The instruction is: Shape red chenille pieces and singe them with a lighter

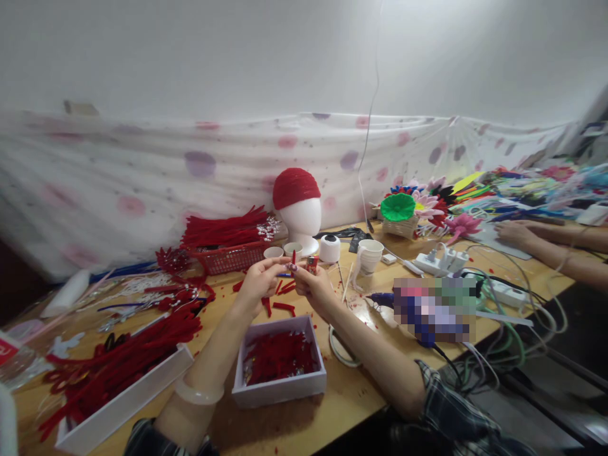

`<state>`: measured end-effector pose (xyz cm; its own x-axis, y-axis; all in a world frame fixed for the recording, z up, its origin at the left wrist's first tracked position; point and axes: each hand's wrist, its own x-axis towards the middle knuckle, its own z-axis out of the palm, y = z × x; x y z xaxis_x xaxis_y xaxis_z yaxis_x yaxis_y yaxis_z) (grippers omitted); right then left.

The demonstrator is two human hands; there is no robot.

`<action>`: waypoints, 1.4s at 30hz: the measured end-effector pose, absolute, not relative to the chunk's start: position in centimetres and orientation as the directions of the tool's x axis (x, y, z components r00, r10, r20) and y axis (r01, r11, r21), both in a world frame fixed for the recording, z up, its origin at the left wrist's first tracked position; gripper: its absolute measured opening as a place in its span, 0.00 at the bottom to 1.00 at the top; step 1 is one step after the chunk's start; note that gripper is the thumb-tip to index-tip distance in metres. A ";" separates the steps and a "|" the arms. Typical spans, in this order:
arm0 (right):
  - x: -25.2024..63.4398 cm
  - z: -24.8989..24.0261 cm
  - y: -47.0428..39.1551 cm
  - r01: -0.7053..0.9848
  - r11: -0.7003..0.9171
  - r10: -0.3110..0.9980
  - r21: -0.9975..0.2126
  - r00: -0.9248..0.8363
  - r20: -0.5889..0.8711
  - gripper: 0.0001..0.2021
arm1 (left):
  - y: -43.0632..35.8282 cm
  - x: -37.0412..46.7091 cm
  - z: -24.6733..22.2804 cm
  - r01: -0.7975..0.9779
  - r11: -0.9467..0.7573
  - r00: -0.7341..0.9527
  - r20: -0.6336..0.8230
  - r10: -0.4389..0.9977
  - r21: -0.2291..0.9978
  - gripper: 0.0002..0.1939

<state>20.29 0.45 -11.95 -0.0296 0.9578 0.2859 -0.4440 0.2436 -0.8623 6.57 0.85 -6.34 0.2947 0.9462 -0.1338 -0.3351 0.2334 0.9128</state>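
Observation:
My left hand (260, 280) and my right hand (315, 288) meet fingertip to fingertip above the table. Pinched between them is a short red pipe cleaner piece (293, 257), standing upright; the fingers hide its lower end. A small red printed object (312, 262) shows just behind my right hand, and I cannot tell whether it is touched. Below the hands sits a white box (280, 396) holding red fuzzy pieces with silvery bits. Several cut red pipe cleaner bits (284, 309) lie on the wood between the box and my hands.
A white foam head (304, 218) with a red wrapped top stands behind, beside a red basket (232, 258) of red stems. At left is a long white tray (128, 405). Cups (370, 256), power strips (508, 292) and cables fill the right, where another person's hand (515, 234) rests.

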 end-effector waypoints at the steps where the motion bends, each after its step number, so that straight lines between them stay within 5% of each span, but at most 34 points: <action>1: 20.3 -11.9 0.4 -0.443 0.233 0.957 -0.866 -0.052 0.284 0.18 | 0.9 6.3 -6.2 -0.313 0.214 0.321 -0.109 0.941 0.925 0.11; 8: 20.1 -12.2 0.5 -0.391 0.208 0.962 -0.897 -0.083 0.259 0.20 | 1.4 5.6 -6.3 -0.171 -0.007 0.253 0.050 0.966 0.985 0.23; 17: 20.6 -12.0 0.7 -0.370 -0.223 0.926 -0.902 -0.369 -0.078 0.27 | 1.3 5.7 -6.0 -0.273 -0.061 0.152 0.106 0.983 0.960 0.27; 42: 20.0 -11.9 0.4 -0.325 -0.226 0.918 -0.918 -0.386 -0.090 0.25 | 0.8 6.1 -6.0 -0.327 -0.035 0.161 0.092 0.983 0.944 0.27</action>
